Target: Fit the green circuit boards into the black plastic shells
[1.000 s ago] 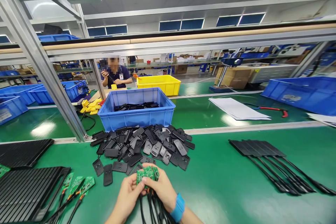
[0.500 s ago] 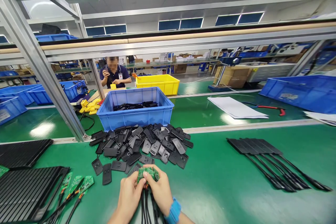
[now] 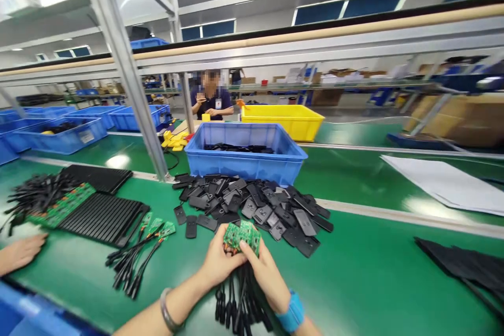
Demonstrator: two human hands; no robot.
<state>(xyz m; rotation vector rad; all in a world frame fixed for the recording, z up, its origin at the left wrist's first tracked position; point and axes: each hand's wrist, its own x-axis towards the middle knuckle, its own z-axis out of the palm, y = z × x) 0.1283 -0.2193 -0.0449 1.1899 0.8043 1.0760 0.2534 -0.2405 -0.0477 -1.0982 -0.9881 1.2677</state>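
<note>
Green circuit boards point(image 3: 242, 237) are gripped together by both closed hands point(image 3: 268, 269), black cables point(image 3: 244, 296) trailing below.

Holding circuit boards point(image 3: 241, 233) in left hand point(image 3: 219, 261) and right hand point(image 3: 268, 269). Facing black covers point(image 3: 262, 214) at the boards' twelve o'clock.

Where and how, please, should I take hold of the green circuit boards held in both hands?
Probably pinch the green circuit boards by their far edge, coming from the far side: that edge looks uncovered, while the left hand and right hand hold the sides and the black cables trail from the near edge.
</note>
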